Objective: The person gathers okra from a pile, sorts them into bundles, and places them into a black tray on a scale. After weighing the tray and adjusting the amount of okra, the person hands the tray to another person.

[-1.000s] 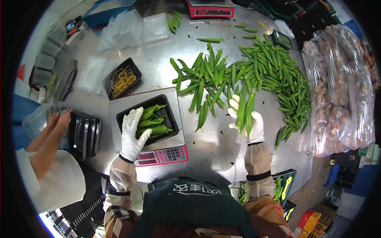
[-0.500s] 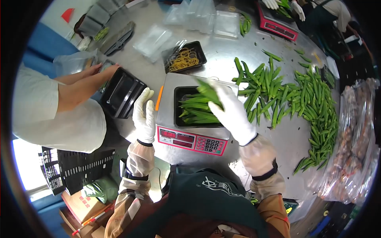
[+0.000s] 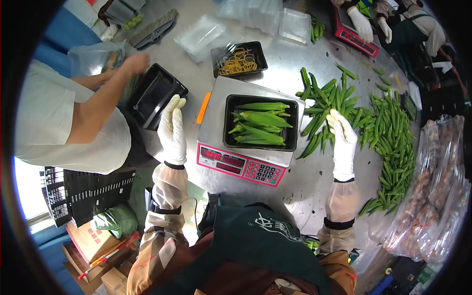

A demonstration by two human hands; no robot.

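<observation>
A black tray [image 3: 261, 146] of green okra [image 3: 260, 119] sits on the platform of a pink-framed digital scale [image 3: 241, 167]. My right hand [image 3: 343, 145], in a white glove, is held to the right of the scale with its fingertips over the near edge of a loose okra pile [image 3: 388, 142]. Its fingers are slightly bent, and no okra shows in them. Left of the scale, my white-gloved left hand [image 3: 172, 132] points forward with fingers stretched out and nothing held. Those fingertips overlap the edge of a stack of black trays [image 3: 155, 96] in this view.
Rubber bands [image 3: 238, 61] fill a black tray behind the scale, near clear plastic lids [image 3: 201, 37]. On the left stands a person in a white shirt [image 3: 73, 123]. Another red scale [image 3: 356, 39] is at the back right, with gloved hands beside it. Bagged produce [image 3: 423, 191] lies far right.
My right hand has let go of the okra it held over the tray and moved right to the pile. The okra now lies in the tray. The white-shirted person's hands have shifted.
</observation>
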